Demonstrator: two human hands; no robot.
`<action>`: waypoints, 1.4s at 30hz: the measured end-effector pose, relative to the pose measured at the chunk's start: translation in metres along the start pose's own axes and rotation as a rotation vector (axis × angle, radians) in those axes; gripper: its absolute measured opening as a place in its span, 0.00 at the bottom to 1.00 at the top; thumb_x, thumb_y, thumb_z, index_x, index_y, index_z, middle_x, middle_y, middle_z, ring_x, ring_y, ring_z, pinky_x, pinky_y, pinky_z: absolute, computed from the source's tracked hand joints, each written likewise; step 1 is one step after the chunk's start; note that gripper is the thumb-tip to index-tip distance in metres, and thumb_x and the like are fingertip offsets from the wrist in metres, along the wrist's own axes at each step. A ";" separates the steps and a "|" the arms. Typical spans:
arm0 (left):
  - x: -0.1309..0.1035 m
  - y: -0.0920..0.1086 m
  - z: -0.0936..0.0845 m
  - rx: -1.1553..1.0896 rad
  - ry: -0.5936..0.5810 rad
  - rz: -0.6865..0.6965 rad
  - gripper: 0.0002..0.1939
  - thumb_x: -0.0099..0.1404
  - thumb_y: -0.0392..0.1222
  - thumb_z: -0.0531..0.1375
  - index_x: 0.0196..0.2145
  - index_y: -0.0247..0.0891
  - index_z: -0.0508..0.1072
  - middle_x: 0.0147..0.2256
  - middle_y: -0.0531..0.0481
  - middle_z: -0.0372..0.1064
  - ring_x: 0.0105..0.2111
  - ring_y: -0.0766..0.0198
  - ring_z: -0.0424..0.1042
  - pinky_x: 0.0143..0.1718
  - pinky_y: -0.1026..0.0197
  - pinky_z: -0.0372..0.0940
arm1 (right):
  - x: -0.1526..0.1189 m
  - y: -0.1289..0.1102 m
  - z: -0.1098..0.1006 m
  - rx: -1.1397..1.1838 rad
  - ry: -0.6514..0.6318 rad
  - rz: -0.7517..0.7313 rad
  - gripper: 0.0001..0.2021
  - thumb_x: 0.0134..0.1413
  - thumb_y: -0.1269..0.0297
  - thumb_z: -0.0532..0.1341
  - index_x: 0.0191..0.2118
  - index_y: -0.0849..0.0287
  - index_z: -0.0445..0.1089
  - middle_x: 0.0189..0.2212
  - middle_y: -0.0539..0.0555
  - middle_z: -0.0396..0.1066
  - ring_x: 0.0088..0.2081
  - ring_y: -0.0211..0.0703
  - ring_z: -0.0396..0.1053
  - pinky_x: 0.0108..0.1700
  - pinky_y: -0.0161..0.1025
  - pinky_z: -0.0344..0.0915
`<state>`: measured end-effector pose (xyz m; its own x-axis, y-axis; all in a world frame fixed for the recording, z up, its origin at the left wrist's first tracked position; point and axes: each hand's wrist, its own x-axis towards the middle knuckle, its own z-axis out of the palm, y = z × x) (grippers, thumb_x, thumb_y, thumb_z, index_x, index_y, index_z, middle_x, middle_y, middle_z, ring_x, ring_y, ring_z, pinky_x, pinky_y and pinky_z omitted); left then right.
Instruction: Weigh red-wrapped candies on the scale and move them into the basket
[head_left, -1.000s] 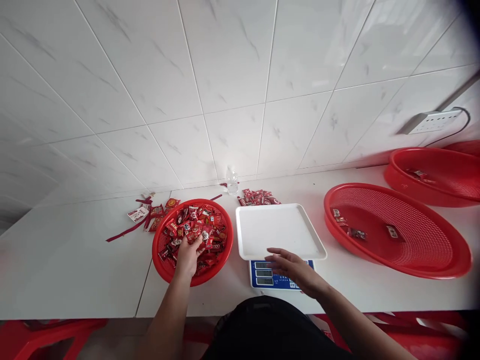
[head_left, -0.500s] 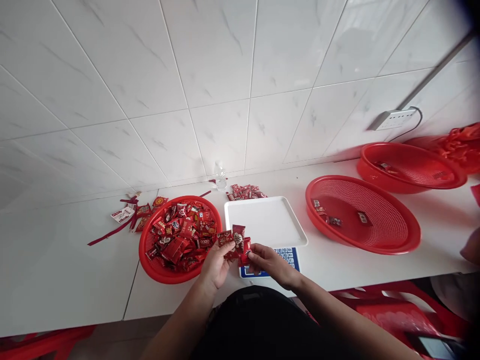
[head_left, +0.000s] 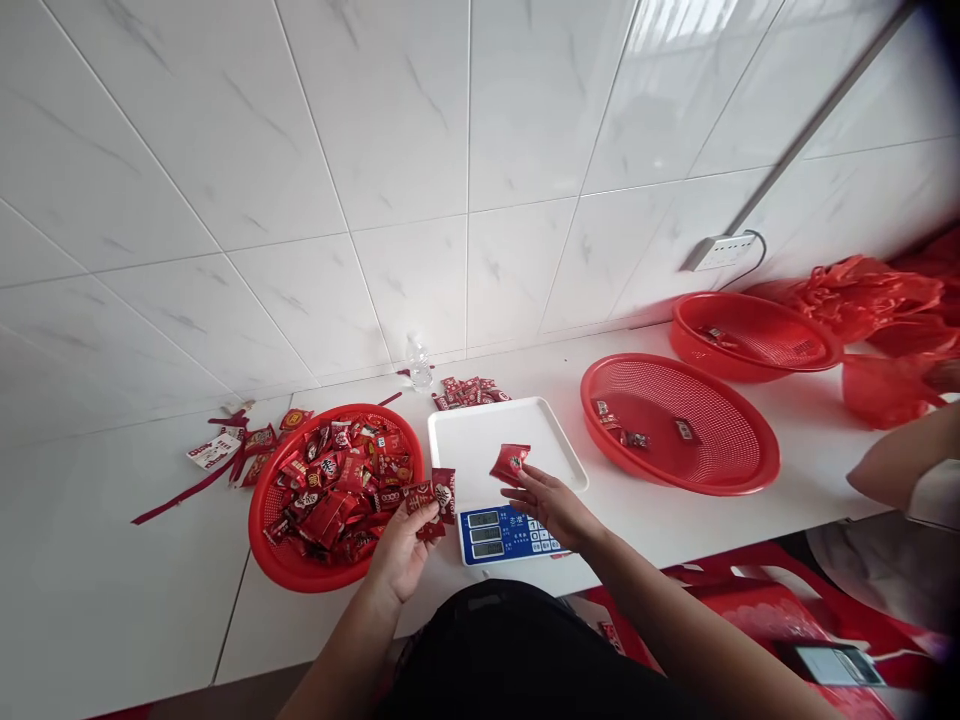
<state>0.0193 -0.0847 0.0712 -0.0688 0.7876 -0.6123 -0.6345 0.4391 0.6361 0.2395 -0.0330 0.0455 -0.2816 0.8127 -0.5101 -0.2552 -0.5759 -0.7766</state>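
Observation:
My left hand (head_left: 405,545) is closed on red candy packets (head_left: 431,503) beside the right rim of a red basket (head_left: 259,500) full of red-wrapped candies. Over the white tray (head_left: 480,430) of a scale, my right hand (head_left: 551,505) holds one red packet (head_left: 511,463) at its fingertips. Below the tray shows the scale's blue panel (head_left: 487,536) with displays and keys. Behind the tray lies a pile of small red packets (head_left: 469,392).
Two red baskets (head_left: 720,465) (head_left: 757,340) with a few packets stand to the right. Beyond them are red plastic bags (head_left: 855,295) and another person's arm (head_left: 900,460). A clear bottle (head_left: 418,362) stands near the wall; ribbons and packets (head_left: 240,455) lie at left.
My hands have moved apart. My right hand has moved away with one packet over the tray, uncovering the scale's displays. The view has shifted right, and more of the other person's arm shows.

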 end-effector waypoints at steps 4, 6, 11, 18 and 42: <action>0.000 -0.010 0.001 0.094 -0.076 0.001 0.16 0.44 0.36 0.67 0.34 0.36 0.72 0.31 0.51 0.74 0.29 0.68 0.71 0.29 0.67 0.62 | 0.000 0.001 0.001 0.000 0.039 0.110 0.22 0.50 0.57 0.61 0.50 0.61 0.61 0.47 0.63 0.68 0.42 0.44 0.70 0.46 0.42 0.65; 0.000 -0.016 0.002 0.191 -0.130 0.026 0.17 0.46 0.39 0.67 0.36 0.35 0.72 0.33 0.48 0.74 0.32 0.64 0.72 0.33 0.63 0.64 | -0.007 0.004 0.007 -0.094 -0.056 0.135 0.22 0.50 0.54 0.61 0.48 0.62 0.63 0.45 0.63 0.70 0.40 0.44 0.71 0.44 0.42 0.65; 0.000 -0.032 0.008 0.439 -0.246 0.061 0.19 0.47 0.42 0.66 0.37 0.33 0.71 0.33 0.45 0.74 0.32 0.59 0.72 0.35 0.58 0.65 | -0.020 0.016 0.028 -0.355 -0.343 0.033 0.21 0.46 0.48 0.61 0.37 0.62 0.70 0.32 0.55 0.74 0.34 0.42 0.71 0.37 0.38 0.65; 0.008 -0.038 0.006 0.434 -0.145 0.035 0.20 0.51 0.45 0.63 0.41 0.36 0.69 0.38 0.45 0.72 0.34 0.61 0.72 0.35 0.60 0.65 | -0.002 0.020 0.009 -0.430 -0.006 -0.040 0.18 0.46 0.51 0.60 0.38 0.61 0.68 0.31 0.53 0.73 0.32 0.42 0.71 0.35 0.38 0.67; 0.024 -0.018 -0.026 0.920 -0.055 0.409 0.12 0.53 0.46 0.58 0.35 0.38 0.67 0.32 0.48 0.69 0.35 0.62 0.69 0.37 0.61 0.62 | 0.011 0.007 0.005 -0.176 0.054 -0.039 0.22 0.45 0.56 0.63 0.46 0.59 0.65 0.36 0.54 0.72 0.35 0.40 0.71 0.41 0.40 0.68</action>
<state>0.0090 -0.0853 0.0323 -0.0975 0.9612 -0.2580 0.2721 0.2751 0.9221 0.2299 -0.0287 0.0362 -0.2238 0.8404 -0.4936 -0.0975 -0.5232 -0.8466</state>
